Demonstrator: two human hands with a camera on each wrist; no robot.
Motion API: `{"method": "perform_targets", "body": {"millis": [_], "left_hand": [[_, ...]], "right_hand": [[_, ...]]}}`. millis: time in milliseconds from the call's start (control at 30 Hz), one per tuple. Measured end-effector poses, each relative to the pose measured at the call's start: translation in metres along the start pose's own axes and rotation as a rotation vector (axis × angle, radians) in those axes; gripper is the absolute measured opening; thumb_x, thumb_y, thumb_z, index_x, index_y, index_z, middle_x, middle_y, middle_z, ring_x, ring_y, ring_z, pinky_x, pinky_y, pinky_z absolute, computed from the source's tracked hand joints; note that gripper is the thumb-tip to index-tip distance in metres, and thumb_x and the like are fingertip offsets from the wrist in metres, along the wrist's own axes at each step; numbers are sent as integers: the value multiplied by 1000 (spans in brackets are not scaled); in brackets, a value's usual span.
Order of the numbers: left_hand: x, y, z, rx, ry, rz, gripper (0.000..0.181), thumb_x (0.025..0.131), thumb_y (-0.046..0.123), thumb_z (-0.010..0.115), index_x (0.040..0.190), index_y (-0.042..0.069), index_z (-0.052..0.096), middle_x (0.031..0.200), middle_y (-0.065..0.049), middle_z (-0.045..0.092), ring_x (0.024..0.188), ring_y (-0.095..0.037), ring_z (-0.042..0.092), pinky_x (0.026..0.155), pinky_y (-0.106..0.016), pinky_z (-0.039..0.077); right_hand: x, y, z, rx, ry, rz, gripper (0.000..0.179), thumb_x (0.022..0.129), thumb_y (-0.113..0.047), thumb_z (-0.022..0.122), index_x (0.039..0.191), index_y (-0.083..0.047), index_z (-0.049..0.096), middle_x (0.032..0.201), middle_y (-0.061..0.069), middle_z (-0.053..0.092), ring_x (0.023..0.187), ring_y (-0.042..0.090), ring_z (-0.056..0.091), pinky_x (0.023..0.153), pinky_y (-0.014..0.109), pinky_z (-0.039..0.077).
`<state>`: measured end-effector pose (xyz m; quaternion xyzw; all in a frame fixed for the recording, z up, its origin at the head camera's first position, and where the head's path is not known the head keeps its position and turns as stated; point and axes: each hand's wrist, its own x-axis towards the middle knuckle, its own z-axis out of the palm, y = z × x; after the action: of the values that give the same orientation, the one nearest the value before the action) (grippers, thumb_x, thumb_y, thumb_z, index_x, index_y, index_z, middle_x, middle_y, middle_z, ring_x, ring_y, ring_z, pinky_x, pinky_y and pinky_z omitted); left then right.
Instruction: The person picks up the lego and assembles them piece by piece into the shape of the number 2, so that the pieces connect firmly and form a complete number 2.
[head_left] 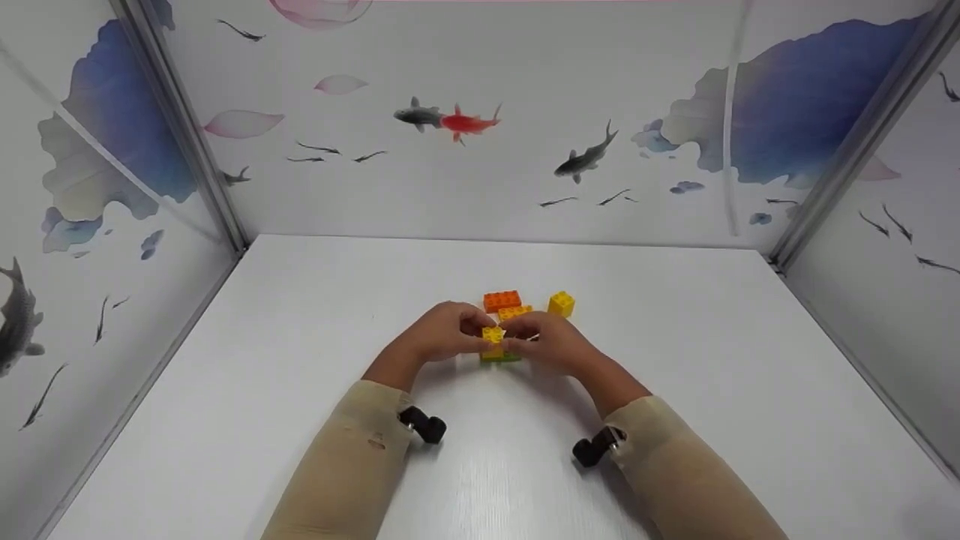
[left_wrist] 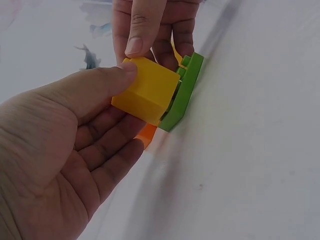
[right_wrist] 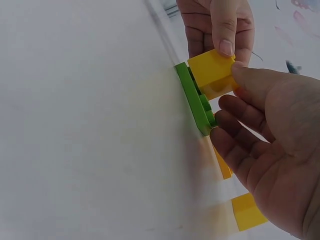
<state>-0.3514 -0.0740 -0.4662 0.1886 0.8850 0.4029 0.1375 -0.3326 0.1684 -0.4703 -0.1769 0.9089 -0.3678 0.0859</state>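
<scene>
A yellow toy building brick (head_left: 492, 335) stands on the left part of a thin green brick (left_wrist: 185, 95), whose studs show beside it in the right wrist view. My left hand (head_left: 448, 330) holds the yellow brick from the left, its thumb on the near face and its fingers behind. From the other side my right hand (head_left: 553, 339) pinches the same brick, thumb at its edge; its lower fingers lie close to the green brick's right end. Whether the yellow brick is fully seated is hard to tell.
Just beyond the hands lie an orange brick (head_left: 502, 301) and a yellow-orange brick (head_left: 515, 311), partly covered. Another yellow brick (head_left: 561, 304) stands to their right. White panels with painted fish enclose the white table (head_left: 300, 285) at the back and sides.
</scene>
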Motion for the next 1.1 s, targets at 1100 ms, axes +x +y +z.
{"method": "perform_targets", "body": {"millis": [1100], "left_hand": [[0, 2, 2, 16, -11, -22, 30, 93, 36, 85, 120, 27, 76, 115, 6, 73, 109, -18, 66, 105, -40, 58]], "right_hand": [[2, 0, -1, 19, -8, 43, 32, 99, -35, 78, 130, -27, 77, 116, -5, 76, 110, 19, 68, 100, 39, 60]]}}
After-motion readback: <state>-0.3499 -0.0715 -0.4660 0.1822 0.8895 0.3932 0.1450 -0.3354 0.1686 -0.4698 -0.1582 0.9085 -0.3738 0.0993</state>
